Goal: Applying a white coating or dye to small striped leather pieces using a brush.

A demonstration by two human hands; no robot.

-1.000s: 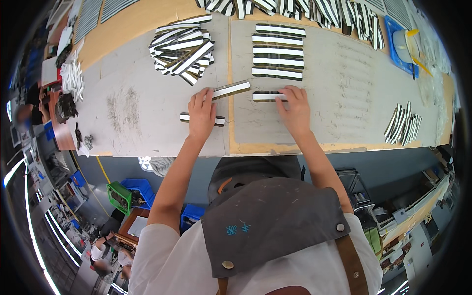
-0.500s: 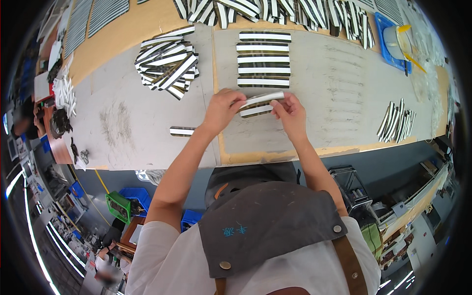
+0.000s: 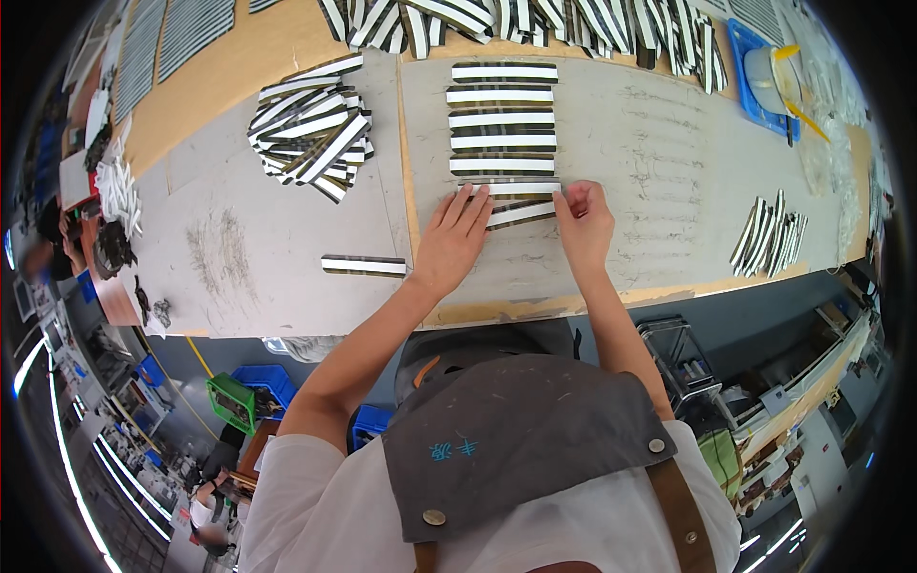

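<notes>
A black-and-white striped strip lies flat at the near end of a column of similar strips. My left hand is open, its outstretched fingers resting flat on the strip's left end. At the other end, my right hand is closed, with thumb and curled fingers pinching the strip's tip. Just below sits another strip, tilted up to the right and partly covered by my left fingers. A single strip rests left of my left forearm.
A heaped pile of strips lies at the left, with more strips along the far side. To the right are a small bunch and a blue tray holding a tub. The table's near edge runs before me.
The strip, earlier raised between both hands, has come down flat below the column. My left hand has gone from a pinch to flattened fingers on it. The view has shifted slightly.
</notes>
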